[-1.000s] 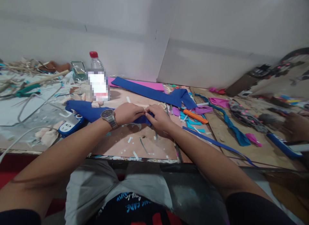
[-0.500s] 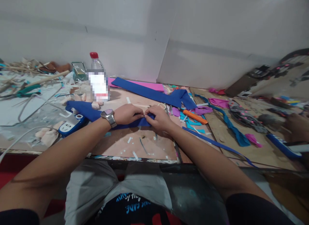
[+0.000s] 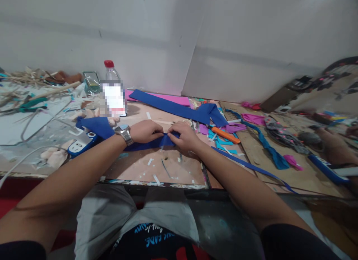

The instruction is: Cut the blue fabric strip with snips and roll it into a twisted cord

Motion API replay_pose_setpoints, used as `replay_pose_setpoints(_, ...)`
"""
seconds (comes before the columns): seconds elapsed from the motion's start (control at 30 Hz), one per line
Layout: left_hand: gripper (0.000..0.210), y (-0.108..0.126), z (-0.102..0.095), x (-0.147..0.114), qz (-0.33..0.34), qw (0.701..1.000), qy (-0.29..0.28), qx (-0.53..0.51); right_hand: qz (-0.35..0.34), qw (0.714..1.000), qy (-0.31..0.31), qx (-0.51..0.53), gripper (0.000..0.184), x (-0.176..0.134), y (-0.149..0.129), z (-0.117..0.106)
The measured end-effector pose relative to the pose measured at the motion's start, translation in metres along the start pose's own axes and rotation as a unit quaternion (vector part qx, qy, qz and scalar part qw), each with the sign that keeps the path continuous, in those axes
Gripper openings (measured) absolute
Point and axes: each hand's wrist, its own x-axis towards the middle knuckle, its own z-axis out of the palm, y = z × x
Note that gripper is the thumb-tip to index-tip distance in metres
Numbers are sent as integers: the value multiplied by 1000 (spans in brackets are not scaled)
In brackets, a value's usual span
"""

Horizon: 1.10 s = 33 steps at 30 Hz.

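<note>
A strip of blue fabric (image 3: 148, 144) runs across the table in front of me, its far left end lying over by a blue and white power strip (image 3: 81, 144). My left hand (image 3: 145, 132), with a metal watch on the wrist, pinches the upper edge of this strip. Close beside it, my right hand (image 3: 184, 136) grips the same strip, fingers curled on its right part. A small gap separates the two hands, and blue cloth shows between them. Behind them lies a second blue fabric strip (image 3: 173, 109), partly over a pink strip (image 3: 181, 100).
An orange utility knife (image 3: 226, 135) lies right of my hands among turquoise and purple scraps. A phone with a blurred screen (image 3: 114, 100) leans by a red-capped bottle (image 3: 109, 64). Green-handled pliers (image 3: 33, 104) are at left. Another person's hand (image 3: 335, 144) is at far right.
My left hand has slid slightly left along the blue strip, widening the gap to my right hand, which stays almost in place. The other person's hand has shifted left.
</note>
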Motion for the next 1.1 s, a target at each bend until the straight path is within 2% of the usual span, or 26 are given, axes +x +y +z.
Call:
replay_pose_setpoints(0.17, 32, -3, -1, -1, 7, 1000, -8, -24, 6, 1000, 2, -5, 10, 0, -1, -2)
replay_pose_setpoints(0.43, 37, 2, -2, -1, 12, 997, -26, -71, -31, 999, -16, -8, 14, -2, -7, 0)
replay_pose_setpoints(0.57, 30, 1, -2, 0, 11, 994, -42, -97, -29, 1000, -3, -11, 15, -2, -6, 2)
replay_pose_setpoints(0.7, 32, -2, -1, 1, -8, 990, -48, -130, -35, 999, 14, -13, 15, -3, -4, 5)
replay_pose_setpoints(0.8, 33, -2, 0, 2, -19, 986, -41, -163, -41, 999, 26, -14, 13, -4, -2, 6)
replay_pose_setpoints(0.93, 45, 1, 0, 2, -27, 986, -27, -160, -30, 999, 21, -19, 12, -4, -3, 5)
replay_pose_setpoints(1.1, 40, 0, 0, 1, -23, 987, -12, -156, -11, 1000, 19, -17, 12, -3, -5, 3)
